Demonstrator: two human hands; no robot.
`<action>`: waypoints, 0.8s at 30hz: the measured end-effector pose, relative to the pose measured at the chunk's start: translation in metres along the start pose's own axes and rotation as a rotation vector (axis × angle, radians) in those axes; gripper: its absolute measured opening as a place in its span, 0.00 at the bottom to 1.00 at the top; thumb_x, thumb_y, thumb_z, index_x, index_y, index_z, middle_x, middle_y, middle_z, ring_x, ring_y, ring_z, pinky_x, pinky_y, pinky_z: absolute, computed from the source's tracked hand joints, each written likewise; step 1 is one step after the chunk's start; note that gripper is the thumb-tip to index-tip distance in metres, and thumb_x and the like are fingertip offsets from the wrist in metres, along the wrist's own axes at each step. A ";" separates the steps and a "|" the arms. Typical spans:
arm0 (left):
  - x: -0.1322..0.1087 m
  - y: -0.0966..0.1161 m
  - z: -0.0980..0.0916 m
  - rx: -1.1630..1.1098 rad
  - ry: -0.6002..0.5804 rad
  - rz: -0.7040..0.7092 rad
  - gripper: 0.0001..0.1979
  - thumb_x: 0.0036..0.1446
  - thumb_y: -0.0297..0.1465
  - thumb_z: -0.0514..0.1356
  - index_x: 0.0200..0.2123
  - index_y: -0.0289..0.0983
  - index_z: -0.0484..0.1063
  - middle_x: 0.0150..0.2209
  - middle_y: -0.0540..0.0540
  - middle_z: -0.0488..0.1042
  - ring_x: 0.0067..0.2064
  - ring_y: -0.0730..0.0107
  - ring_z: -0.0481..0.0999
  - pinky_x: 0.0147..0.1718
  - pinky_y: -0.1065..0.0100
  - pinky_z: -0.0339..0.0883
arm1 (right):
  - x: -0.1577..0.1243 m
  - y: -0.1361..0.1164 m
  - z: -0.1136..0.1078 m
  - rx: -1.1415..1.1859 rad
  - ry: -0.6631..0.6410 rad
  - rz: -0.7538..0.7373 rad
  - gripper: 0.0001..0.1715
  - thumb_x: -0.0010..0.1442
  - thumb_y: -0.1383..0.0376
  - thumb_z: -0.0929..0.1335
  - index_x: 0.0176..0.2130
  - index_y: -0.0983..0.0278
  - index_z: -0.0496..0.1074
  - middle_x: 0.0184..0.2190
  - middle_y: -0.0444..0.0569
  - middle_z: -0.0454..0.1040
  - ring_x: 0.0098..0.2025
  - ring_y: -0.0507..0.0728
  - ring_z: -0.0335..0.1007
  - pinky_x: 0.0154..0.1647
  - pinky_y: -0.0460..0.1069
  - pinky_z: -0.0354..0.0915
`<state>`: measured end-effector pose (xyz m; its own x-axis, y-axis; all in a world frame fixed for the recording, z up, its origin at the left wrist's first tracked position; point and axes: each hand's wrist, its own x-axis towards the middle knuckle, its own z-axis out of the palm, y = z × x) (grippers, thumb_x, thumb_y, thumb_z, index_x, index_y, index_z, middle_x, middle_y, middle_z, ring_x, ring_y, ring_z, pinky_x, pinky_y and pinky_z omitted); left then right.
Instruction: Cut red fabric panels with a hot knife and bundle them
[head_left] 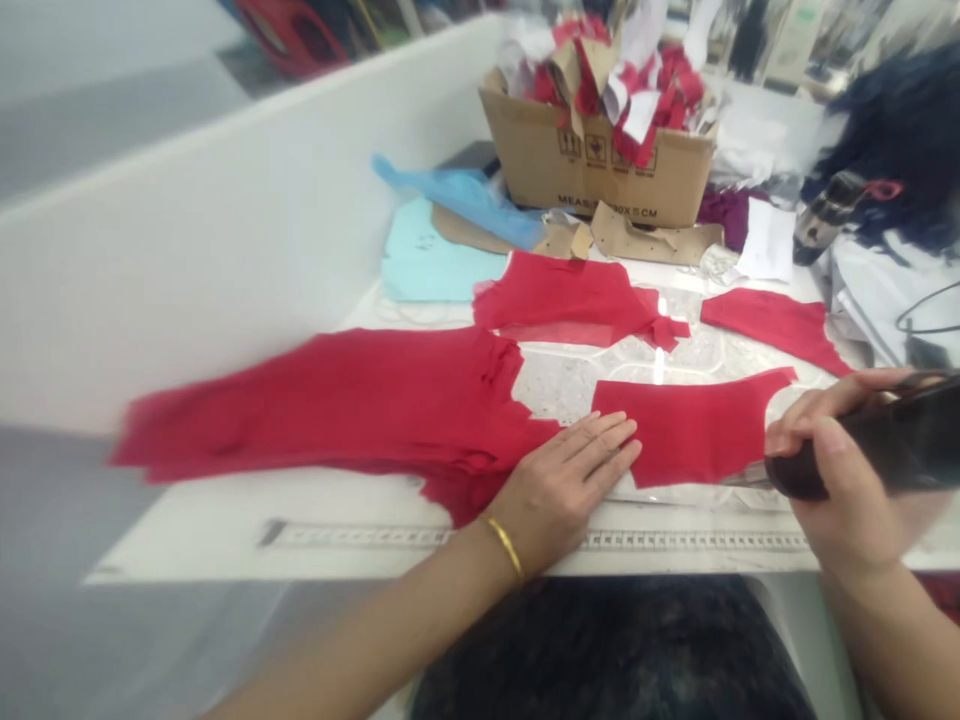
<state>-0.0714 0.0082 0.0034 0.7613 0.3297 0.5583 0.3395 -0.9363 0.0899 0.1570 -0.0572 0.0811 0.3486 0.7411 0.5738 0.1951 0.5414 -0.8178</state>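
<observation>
My left hand, with a gold bangle at the wrist, lies flat with fingers stretched out. Its fingertips touch the left edge of a small red fabric piece. Left of that hand spreads a large red fabric stack, which the hand partly covers. My right hand is closed around a glossy black object with a rounded end, at the right end of the small piece; its kind is unclear. Behind lie another red fabric piece and a narrower red piece.
A measuring tape strip runs along the front of the white table. At the back stands a cardboard box heaped with scraps. Light blue sheet, brown paper pieces and a bottle lie around it. A white partition borders the left.
</observation>
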 end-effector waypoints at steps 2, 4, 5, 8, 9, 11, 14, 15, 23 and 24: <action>-0.001 0.000 0.000 -0.009 -0.002 0.005 0.29 0.57 0.13 0.48 0.59 0.31 0.70 0.56 0.35 0.77 0.63 0.55 0.72 0.61 0.53 0.72 | 0.002 -0.002 -0.008 -0.019 0.034 0.018 0.17 0.62 0.70 0.71 0.49 0.56 0.68 0.27 0.40 0.70 0.25 0.54 0.69 0.28 0.52 0.69; -0.001 0.000 -0.001 -0.003 -0.006 0.015 0.29 0.57 0.12 0.48 0.59 0.30 0.70 0.56 0.35 0.77 0.63 0.55 0.72 0.61 0.54 0.72 | 0.002 -0.003 -0.015 -0.028 0.059 0.036 0.17 0.62 0.70 0.71 0.49 0.57 0.69 0.27 0.40 0.71 0.25 0.54 0.68 0.28 0.51 0.70; 0.000 0.000 -0.002 0.005 -0.010 0.020 0.28 0.57 0.12 0.48 0.58 0.30 0.71 0.56 0.35 0.77 0.63 0.55 0.72 0.61 0.54 0.71 | 0.003 -0.003 -0.017 -0.028 0.068 0.042 0.18 0.62 0.71 0.71 0.49 0.57 0.69 0.27 0.40 0.71 0.25 0.54 0.68 0.28 0.51 0.70; 0.001 0.002 -0.003 0.044 -0.018 0.036 0.26 0.57 0.12 0.48 0.54 0.28 0.73 0.55 0.35 0.78 0.61 0.54 0.74 0.61 0.54 0.72 | 0.003 -0.001 -0.021 -0.016 0.081 0.029 0.18 0.62 0.72 0.71 0.49 0.57 0.69 0.27 0.40 0.71 0.26 0.54 0.68 0.29 0.51 0.71; 0.002 0.002 -0.004 0.058 -0.017 0.040 0.25 0.57 0.12 0.48 0.53 0.28 0.73 0.54 0.35 0.78 0.60 0.54 0.75 0.60 0.54 0.72 | 0.002 0.000 -0.022 -0.014 0.078 0.021 0.18 0.61 0.72 0.71 0.49 0.57 0.69 0.27 0.40 0.72 0.26 0.54 0.68 0.29 0.51 0.71; 0.003 0.003 -0.005 0.078 -0.012 0.044 0.24 0.58 0.12 0.47 0.52 0.28 0.74 0.53 0.35 0.79 0.59 0.53 0.77 0.59 0.54 0.74 | 0.002 0.001 -0.022 -0.018 0.067 0.011 0.18 0.61 0.73 0.71 0.49 0.58 0.69 0.27 0.40 0.72 0.26 0.54 0.68 0.29 0.51 0.71; 0.004 0.005 -0.007 0.085 -0.014 0.033 0.24 0.59 0.12 0.47 0.52 0.28 0.74 0.53 0.35 0.79 0.58 0.55 0.77 0.58 0.54 0.74 | 0.001 0.001 -0.022 -0.030 0.050 0.029 0.18 0.62 0.74 0.71 0.49 0.57 0.69 0.27 0.40 0.73 0.27 0.53 0.69 0.29 0.51 0.72; 0.004 0.006 -0.007 0.086 -0.012 0.028 0.23 0.60 0.13 0.47 0.52 0.28 0.74 0.53 0.36 0.79 0.58 0.55 0.77 0.58 0.55 0.74 | 0.001 0.000 -0.021 -0.026 0.045 0.037 0.18 0.62 0.74 0.70 0.49 0.57 0.69 0.27 0.40 0.73 0.27 0.53 0.69 0.29 0.50 0.72; 0.006 0.026 -0.007 0.069 0.045 0.002 0.19 0.65 0.16 0.47 0.50 0.27 0.74 0.51 0.35 0.80 0.57 0.55 0.78 0.56 0.56 0.77 | 0.019 0.010 -0.006 0.162 0.110 0.061 0.18 0.57 0.71 0.75 0.45 0.58 0.70 0.25 0.38 0.70 0.23 0.53 0.68 0.25 0.48 0.72; 0.006 0.028 -0.006 0.060 0.047 0.000 0.18 0.66 0.17 0.47 0.50 0.26 0.74 0.52 0.35 0.80 0.57 0.54 0.78 0.55 0.56 0.77 | 0.022 0.015 0.000 0.174 0.090 0.070 0.18 0.57 0.71 0.75 0.45 0.58 0.70 0.25 0.38 0.71 0.24 0.53 0.68 0.24 0.48 0.72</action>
<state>-0.0604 -0.0168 0.0139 0.7348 0.3222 0.5969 0.3732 -0.9269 0.0410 0.1673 -0.0326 0.0818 0.4373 0.7454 0.5032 0.0091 0.5558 -0.8312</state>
